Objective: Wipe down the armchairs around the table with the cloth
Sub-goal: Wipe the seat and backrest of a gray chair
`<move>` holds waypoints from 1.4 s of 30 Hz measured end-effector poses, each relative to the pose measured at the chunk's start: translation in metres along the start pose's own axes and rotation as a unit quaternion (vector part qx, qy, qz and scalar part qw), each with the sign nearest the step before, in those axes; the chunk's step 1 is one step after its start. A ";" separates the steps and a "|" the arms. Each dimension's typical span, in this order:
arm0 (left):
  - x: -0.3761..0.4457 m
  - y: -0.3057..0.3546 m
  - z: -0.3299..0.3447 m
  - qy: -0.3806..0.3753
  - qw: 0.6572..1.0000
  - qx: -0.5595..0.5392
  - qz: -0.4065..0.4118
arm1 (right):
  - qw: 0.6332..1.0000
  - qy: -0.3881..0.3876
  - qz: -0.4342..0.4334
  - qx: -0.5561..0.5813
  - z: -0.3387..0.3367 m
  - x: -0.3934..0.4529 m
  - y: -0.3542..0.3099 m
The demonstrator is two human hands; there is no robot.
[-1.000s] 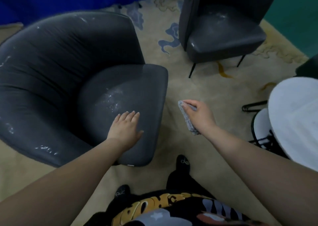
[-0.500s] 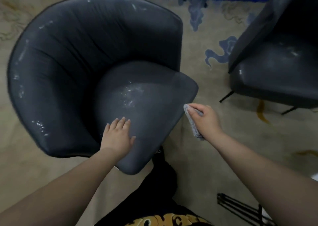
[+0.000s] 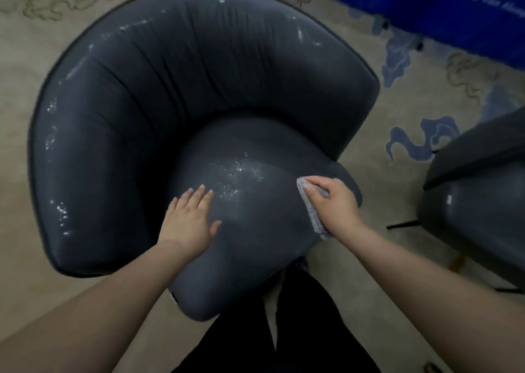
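A dark grey round-backed armchair [image 3: 136, 111] fills the middle of the head view, with white specks scattered on its seat cushion [image 3: 250, 230] and along its backrest. My left hand [image 3: 189, 219] rests flat on the seat, fingers straight. My right hand [image 3: 333, 203] grips a folded grey cloth [image 3: 314, 216] at the seat's right edge, the cloth's lower end hanging past my palm.
A second dark grey armchair [image 3: 480, 210] stands close on the right, with thin black legs. A blue banner [image 3: 443, 11] runs along the top right. Beige carpet [image 3: 420, 94] with blue cloud patterns surrounds the chairs. My dark trousers show at the bottom centre.
My view has shifted so the round armchair sits larger and more central. My right hand with the cloth moved from over the carpet onto the seat's right edge. My left hand stays on the seat.
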State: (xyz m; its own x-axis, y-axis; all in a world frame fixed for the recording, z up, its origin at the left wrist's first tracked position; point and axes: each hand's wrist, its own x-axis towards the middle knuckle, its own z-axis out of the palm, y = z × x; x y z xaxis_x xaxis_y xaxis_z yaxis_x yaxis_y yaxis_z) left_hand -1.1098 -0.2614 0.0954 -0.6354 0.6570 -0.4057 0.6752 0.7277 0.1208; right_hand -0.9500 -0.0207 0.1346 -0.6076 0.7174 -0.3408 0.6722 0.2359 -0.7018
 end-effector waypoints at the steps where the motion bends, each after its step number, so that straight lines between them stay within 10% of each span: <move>1: 0.002 -0.002 0.002 -0.003 1.000 -0.009 -0.015 | 1.000 -0.014 -0.007 -0.003 0.004 0.009 -0.003; 29: 0.003 -0.014 0.230 0.087 0.859 -0.273 -0.424 | 0.879 -0.382 -0.285 -0.009 0.317 0.105 0.014; 42: 0.019 -0.026 0.262 0.163 0.833 -0.281 -0.448 | 0.652 -0.350 -0.615 -0.272 0.415 0.105 0.009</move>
State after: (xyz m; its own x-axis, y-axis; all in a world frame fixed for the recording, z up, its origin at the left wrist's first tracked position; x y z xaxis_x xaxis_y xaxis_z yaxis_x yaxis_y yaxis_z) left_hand -1.0417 -0.3197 -0.1530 -0.9196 -0.2473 -0.3052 -0.3486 0.8720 0.3436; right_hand -1.1834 -0.2154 -0.1676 -0.7451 -0.6639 -0.0647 -0.5712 0.6851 -0.4519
